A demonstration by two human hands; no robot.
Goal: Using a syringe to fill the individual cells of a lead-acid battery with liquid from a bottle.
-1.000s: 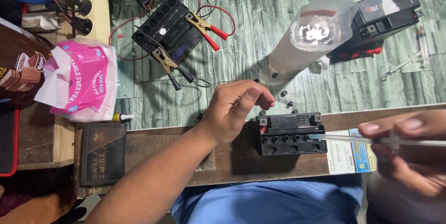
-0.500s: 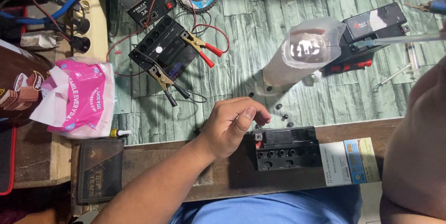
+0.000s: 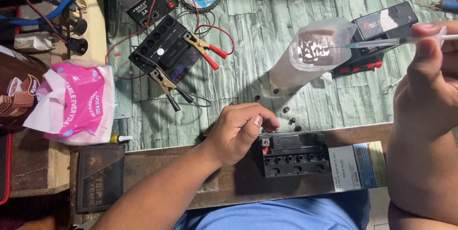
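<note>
Seen from above, we lean over a wooden plank (image 3: 229,182) laid along the near edge of a green tiled bench (image 3: 248,82). Our right hand (image 3: 429,91), large at the right edge, pinches a slim syringe (image 3: 381,43) whose needle tip dips into a clear plastic container (image 3: 310,58) lying tilted on the tiles at far right. Our left hand (image 3: 238,132), fingers curled, grips the left end of a small black battery (image 3: 293,153) resting on the plank. Farther left, another black battery (image 3: 164,51) sits clamped by red and black charger clips (image 3: 205,48). A pink tissue packet (image 3: 81,103) lies at left. Small black caps (image 3: 291,115) dot the tiles just beyond the gripped battery.
</note>
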